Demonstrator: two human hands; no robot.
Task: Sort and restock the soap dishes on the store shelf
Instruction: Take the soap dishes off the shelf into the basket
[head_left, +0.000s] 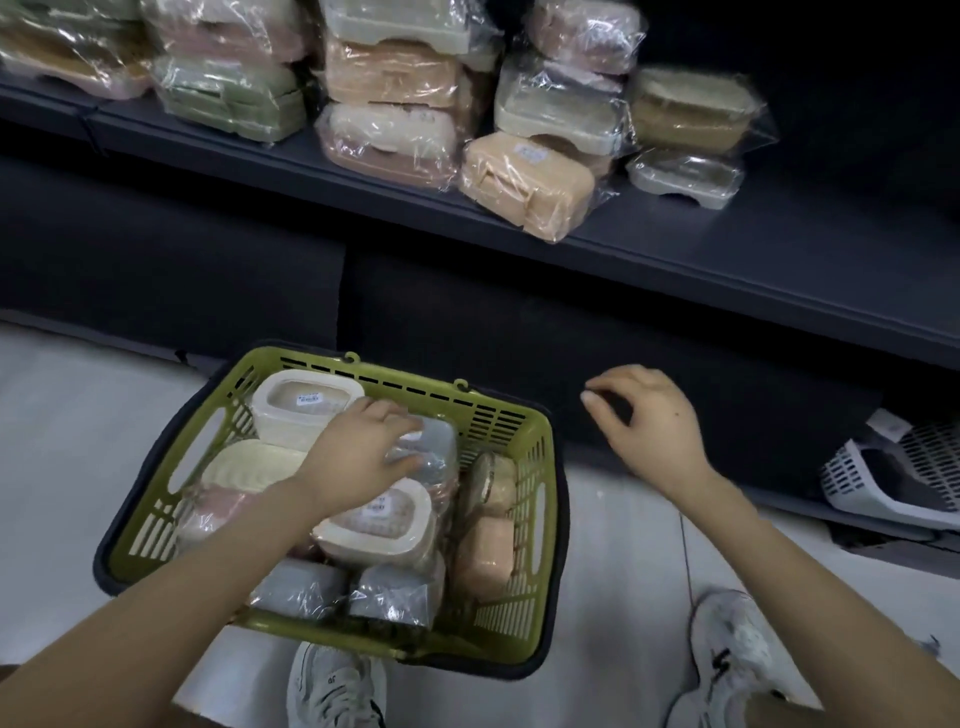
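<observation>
On the floor below the shelf: one green basket (524, 431), just ahead of the person's two pale shoes (732, 649).
Basket contents: about nine plastic-wrapped soap dishes, counted as three grey, three cream-rimmed, one pink, one orange and one tan.
Directions in basket: back cream dish (306, 405) lies with its long axis left to right and its labelled face up. Orange dish (483, 556) runs near to far. Tan dish (488, 483) stands on edge against the right wall.
Left hand (363, 447): reaches into the basket, fingers spread, touching the wrapping of a grey dish (434, 447). That dish's long axis is too blurred to tell.
Right hand (644, 421): hovers right of the basket, fingers loosely curled, thumb tip near forefinger, holding nothing.
Shelf (675, 244): dark, holding roughly a dozen wrapped dishes in stacks up to three high. Front peach dish (524, 182) lies lengthwise along the shelf edge.
Far right: one white slotted basket (893, 483) on the floor.
</observation>
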